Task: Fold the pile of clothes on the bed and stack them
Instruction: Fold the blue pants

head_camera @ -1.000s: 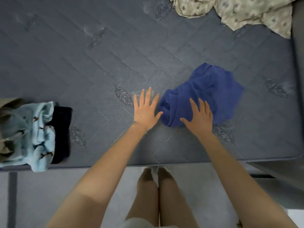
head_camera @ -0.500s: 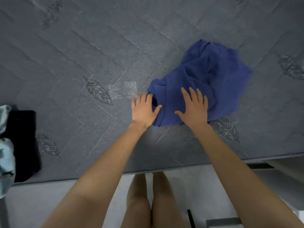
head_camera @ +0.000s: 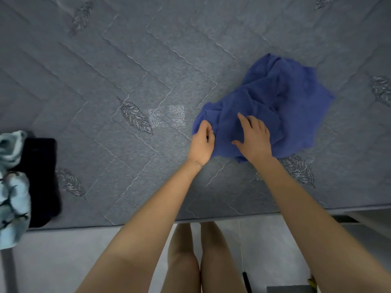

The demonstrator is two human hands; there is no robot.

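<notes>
Fingers [head_camera: 208, 129] of the left hand [head_camera: 202, 142] curl round the near left edge of a crumpled blue cloth [head_camera: 281, 102], pinching it. The right hand [head_camera: 254, 138] rests on the cloth just beside, index finger out, the others bent; whether it grips, I cannot tell. The cloth lies on a grey quilted bed [head_camera: 148, 70] near its front edge. Far left sit a pale blue garment [head_camera: 10, 197] and a dark garment [head_camera: 40, 180], touching. Pale floor [head_camera: 63, 261] shows below.

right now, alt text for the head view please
A person's left hand pinches the edge of a crumpled blue cloth on a grey quilted mattress, right hand resting on it. A light-blue garment and a black garment lie far left.
</notes>
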